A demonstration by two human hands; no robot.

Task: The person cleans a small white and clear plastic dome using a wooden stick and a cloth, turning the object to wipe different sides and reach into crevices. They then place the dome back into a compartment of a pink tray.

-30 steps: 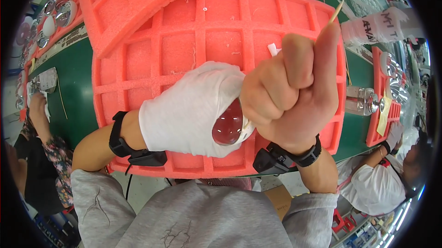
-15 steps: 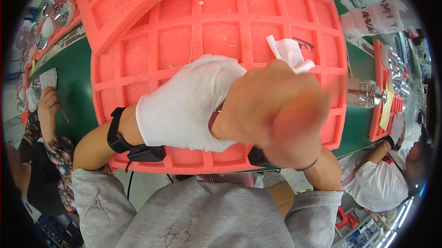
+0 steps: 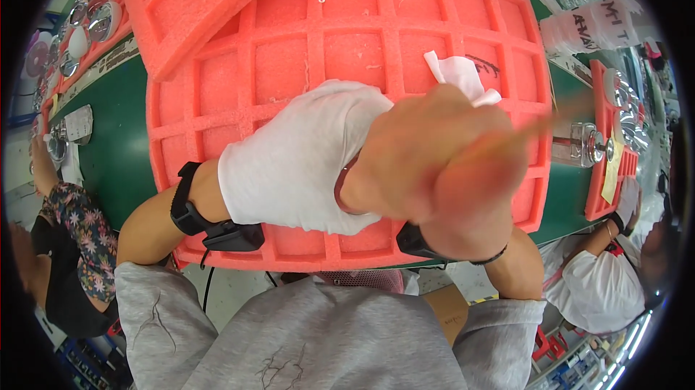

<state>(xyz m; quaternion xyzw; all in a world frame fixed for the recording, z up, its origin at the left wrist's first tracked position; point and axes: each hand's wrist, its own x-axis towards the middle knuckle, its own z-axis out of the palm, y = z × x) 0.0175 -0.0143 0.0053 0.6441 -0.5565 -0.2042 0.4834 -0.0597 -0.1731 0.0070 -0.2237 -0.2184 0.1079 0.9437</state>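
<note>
My left hand [image 3: 297, 154] wears a white glove and reaches in over a pink foam tray. Its fingers are hidden behind my right hand [image 3: 441, 165], so I cannot tell whether they grip anything. The bare right hand is closed, close to the camera and smeared by motion; what it holds is hidden. A thin orange-brown streak [image 3: 554, 122] runs out beside it, too blurred to name. Just beyond the right knuckles shows a crumpled piece of white fabric [image 3: 463, 76]. The foam tray [image 3: 355, 35], divided into square compartments, lies beneath both hands.
Another pink foam tray [image 3: 170, 35] overlaps the far left corner. A clear glass jar [image 3: 575, 145] stands to the right, near a plastic-wrapped bundle [image 3: 590, 26]. Co-workers sit at both sides: a floral sleeve [image 3: 83, 227] on the left, a gloved hand [image 3: 628, 202] on the right.
My hands keep nearly the same pose, and the streak beside the right hand reaches farther right. The left co-worker's hand has moved left. The whole view has shifted slightly.
</note>
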